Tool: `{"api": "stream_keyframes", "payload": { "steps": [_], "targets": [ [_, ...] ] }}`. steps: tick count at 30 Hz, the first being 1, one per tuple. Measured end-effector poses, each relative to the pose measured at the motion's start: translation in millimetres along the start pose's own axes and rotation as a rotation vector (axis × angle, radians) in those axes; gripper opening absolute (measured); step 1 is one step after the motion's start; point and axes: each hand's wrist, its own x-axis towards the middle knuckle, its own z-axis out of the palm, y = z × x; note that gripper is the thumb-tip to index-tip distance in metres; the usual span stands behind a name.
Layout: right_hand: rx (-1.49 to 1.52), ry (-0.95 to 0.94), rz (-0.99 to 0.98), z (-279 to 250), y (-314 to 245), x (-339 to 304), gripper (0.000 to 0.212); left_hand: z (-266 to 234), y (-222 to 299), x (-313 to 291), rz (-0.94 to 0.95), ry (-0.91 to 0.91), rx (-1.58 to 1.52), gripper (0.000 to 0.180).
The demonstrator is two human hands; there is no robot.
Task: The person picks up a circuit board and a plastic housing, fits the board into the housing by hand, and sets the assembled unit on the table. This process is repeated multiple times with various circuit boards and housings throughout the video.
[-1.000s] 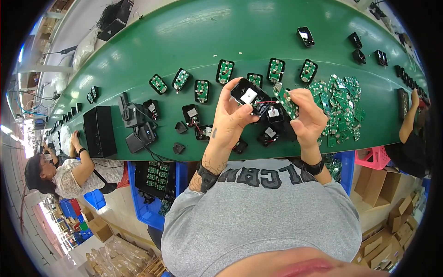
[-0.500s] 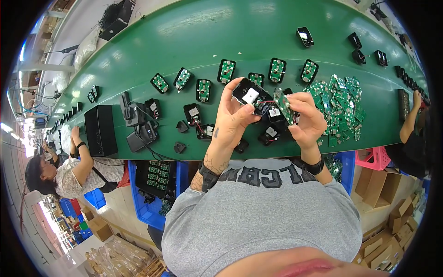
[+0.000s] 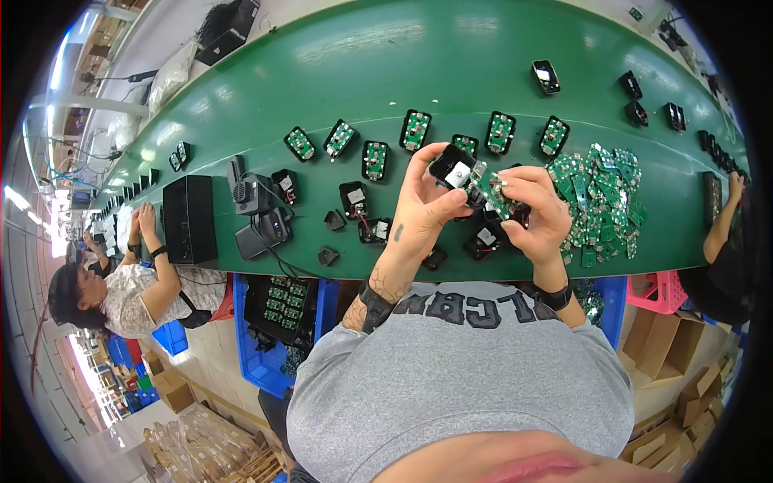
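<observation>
My left hand (image 3: 427, 205) grips a small black plastic housing (image 3: 445, 162) with a white block (image 3: 458, 175) inside, tilted above the green table. Between the thumb and fingers of my right hand (image 3: 541, 211) is a green circuit board (image 3: 489, 191), its left end over the housing's open side. Whether the board touches the housing I cannot tell. Beneath my hands lie black housings with white blocks, one of them (image 3: 483, 240) just below the board and partly covered. Beyond my hands, several housings with green boards in them, such as this one (image 3: 415, 130), stand in a loose row.
A heap of loose circuit boards (image 3: 600, 201) lies right of my hands. To the left are a black device with a cable (image 3: 263, 232) and a long black box (image 3: 189, 221). Blue bins (image 3: 262, 374) stand below the table edge. Co-workers sit at left (image 3: 121, 298) and right.
My right hand has brought the circuit board closer to the housing, and the board now overlaps its lower right part. The whole view has shifted slightly. The left co-worker's hands have come together.
</observation>
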Motion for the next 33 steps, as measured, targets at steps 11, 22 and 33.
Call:
{"api": "stream_keyframes", "payload": {
  "steps": [11,22,33],
  "targets": [
    [-0.089,-0.136,0.118,-11,-2,20,0.032,-1,10,14,-0.102,-0.153,0.174,0.062],
    [0.398,0.013,0.642,-21,17,0,0.040,4,10,9,-0.160,-0.341,0.325,0.053],
    [0.101,-0.112,0.458,-12,34,4,0.030,-10,-2,12,-0.209,-0.290,0.346,0.059]
  ]
}}
